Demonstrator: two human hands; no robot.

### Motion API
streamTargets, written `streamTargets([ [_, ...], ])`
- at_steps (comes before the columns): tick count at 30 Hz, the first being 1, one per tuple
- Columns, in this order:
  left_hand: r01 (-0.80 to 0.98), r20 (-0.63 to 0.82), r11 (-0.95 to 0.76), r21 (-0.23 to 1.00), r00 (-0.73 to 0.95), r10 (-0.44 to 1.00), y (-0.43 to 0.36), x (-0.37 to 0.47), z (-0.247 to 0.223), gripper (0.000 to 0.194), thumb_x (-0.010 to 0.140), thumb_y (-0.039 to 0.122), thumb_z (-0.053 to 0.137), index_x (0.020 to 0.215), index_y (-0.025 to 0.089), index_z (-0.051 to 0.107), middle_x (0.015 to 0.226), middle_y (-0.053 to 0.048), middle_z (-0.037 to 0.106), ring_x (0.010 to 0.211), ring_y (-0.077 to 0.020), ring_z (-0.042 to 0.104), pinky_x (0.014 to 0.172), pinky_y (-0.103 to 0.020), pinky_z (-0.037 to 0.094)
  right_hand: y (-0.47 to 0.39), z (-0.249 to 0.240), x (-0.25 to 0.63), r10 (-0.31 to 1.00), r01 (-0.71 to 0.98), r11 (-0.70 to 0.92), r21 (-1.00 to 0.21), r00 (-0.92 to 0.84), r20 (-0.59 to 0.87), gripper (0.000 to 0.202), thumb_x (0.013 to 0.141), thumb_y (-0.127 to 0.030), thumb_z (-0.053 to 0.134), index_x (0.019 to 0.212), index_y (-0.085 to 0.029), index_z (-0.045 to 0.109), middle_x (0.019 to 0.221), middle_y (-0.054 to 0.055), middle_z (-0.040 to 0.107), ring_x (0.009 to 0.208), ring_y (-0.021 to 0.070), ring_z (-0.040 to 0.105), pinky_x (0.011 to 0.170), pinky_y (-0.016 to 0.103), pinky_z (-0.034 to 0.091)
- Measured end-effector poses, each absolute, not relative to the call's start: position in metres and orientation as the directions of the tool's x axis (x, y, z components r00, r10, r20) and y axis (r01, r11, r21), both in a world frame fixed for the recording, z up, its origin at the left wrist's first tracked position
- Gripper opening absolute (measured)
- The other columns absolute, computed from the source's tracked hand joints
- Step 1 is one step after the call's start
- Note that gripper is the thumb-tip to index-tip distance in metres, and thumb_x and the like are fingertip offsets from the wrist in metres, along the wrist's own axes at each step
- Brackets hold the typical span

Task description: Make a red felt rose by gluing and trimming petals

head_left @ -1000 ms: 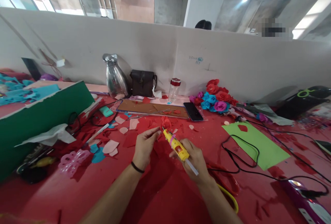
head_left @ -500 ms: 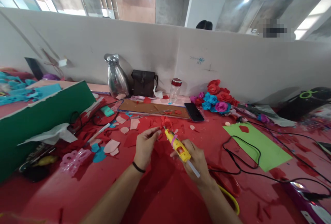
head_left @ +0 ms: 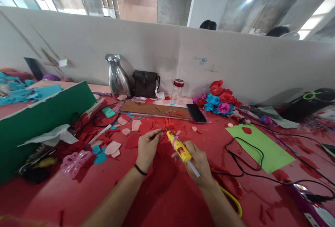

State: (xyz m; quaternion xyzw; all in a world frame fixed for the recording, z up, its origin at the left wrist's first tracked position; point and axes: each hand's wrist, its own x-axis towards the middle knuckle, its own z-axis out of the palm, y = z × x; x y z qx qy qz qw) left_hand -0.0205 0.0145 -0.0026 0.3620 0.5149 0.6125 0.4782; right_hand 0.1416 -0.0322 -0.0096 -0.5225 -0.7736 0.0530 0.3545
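At the centre of the frame, the right hand [head_left: 196,159] is closing its grip around a yellow glue gun [head_left: 180,149], whose tip is pointing toward the upper left, near the left hand [head_left: 148,146]. That hand's fingertips are lying close together; whether they are pinching anything cannot be told. Pink paper pieces [head_left: 113,148] are lying left of it on the red worktop [head_left: 162,199], and a phone [head_left: 196,113] is resting beyond the glue gun.
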Motion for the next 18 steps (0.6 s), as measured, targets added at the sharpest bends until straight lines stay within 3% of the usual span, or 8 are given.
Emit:
streamTargets([
  [18, -0.326, -0.151, 0.064, 0.943, -0.251, 0.956, 0.0145, -0.022, -0.001, 0.021, 0.052, 0.023, 0.075, 0.071, 0.015, 0.075, 0.066, -0.004, 0.07, 0.058, -0.0112, 0.054, 0.055, -0.023, 0.039, -0.0323, -0.01, 0.1422, 0.841, 0.752, 0.473, -0.46, -0.23, 0.489, 0.012, 0.089, -0.028, 0.052, 0.079, -0.021, 0.053, 0.071, 0.002, 0.063, 0.059, 0.0143, 0.061, 0.051, 0.021, 0.04],
])
